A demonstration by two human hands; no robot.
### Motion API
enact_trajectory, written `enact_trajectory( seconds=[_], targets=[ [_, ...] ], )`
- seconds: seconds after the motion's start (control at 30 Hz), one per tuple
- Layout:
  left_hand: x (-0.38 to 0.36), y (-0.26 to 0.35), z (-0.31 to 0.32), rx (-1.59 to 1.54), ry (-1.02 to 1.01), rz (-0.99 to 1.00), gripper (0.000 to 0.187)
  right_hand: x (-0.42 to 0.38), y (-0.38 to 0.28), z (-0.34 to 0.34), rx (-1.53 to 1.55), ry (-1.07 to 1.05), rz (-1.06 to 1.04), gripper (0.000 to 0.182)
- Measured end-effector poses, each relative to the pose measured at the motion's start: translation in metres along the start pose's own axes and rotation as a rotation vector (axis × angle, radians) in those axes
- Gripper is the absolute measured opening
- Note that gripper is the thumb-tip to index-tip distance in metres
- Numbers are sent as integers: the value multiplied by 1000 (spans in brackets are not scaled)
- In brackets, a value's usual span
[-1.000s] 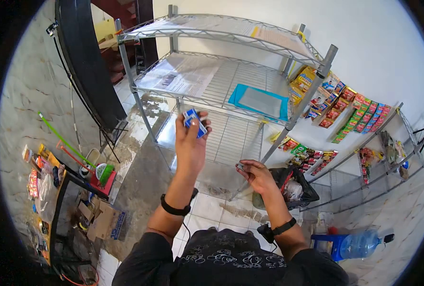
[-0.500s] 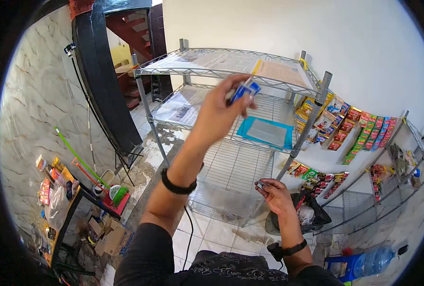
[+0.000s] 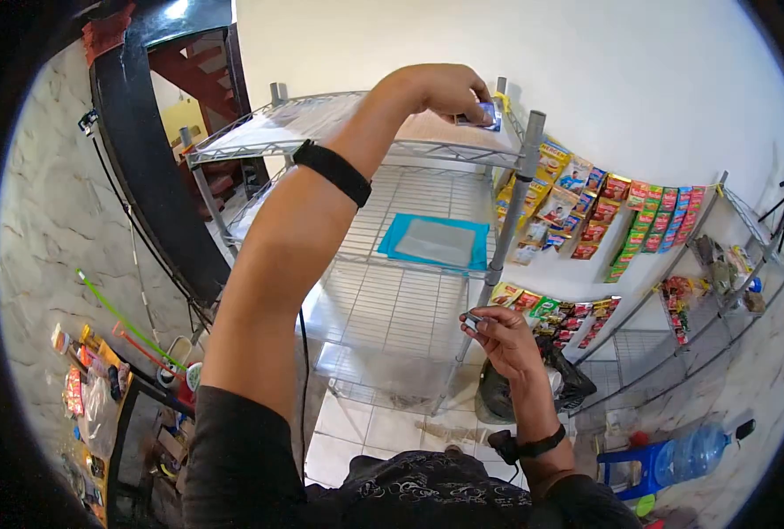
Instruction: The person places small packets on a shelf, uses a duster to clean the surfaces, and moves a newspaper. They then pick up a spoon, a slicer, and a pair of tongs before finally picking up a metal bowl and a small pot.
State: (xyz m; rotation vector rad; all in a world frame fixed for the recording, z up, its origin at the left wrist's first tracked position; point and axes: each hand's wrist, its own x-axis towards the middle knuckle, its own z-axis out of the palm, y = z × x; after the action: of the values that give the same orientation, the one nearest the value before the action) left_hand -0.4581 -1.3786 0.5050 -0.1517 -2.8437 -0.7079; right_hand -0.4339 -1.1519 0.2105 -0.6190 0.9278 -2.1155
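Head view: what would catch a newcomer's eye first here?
The left hand reaches up to the wire rack's top shelf, holding a small blue packet at its right corner. The right hand sits lower, pinching a small item. Colourful sachet strips hang on the right wall.

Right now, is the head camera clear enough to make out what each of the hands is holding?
Head view: strong fisheye bends the wire shelf posts and leaves black corners. The lighting is even, with no glare. The left hand on the top shelf covers most of a small blue packet, slightly soft. The right hand pinches something too small to identify.
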Motion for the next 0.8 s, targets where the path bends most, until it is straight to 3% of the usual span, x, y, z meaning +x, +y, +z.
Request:
enact_trajectory(
  seconds=[0.23,0.4,0.47,0.53,0.6,0.67,0.73,0.8],
  targets=[
    [10,-11,-11,-192,-143,-117,35,7,-33,-8,-99,-53,-41,19],
    [13,-27,-4,-144,-161,-169,36,14,-46,-13,-96,-124,-80,20],
    [13,-27,-1,472,-75,8,40,17,-49,-10,-90,-135,-87,20],
    [11,-31,5,449,-85,-34,42,20,-52,-7,-82,-148,-87,20],
    [16,-46,14,539,268,141,41,25,-55,-4,-126,-183,-107,21],
    [-11,-13,14,314,423,152,38,26,-60,3,-157,-154,-159,22],
    [-55,22,21,197,420,219,33,24,-64,8,-181,-111,-208,22],
    [-91,32,46,15,208,198,33,26,-70,15,-267,-12,-294,24]
  ],
)
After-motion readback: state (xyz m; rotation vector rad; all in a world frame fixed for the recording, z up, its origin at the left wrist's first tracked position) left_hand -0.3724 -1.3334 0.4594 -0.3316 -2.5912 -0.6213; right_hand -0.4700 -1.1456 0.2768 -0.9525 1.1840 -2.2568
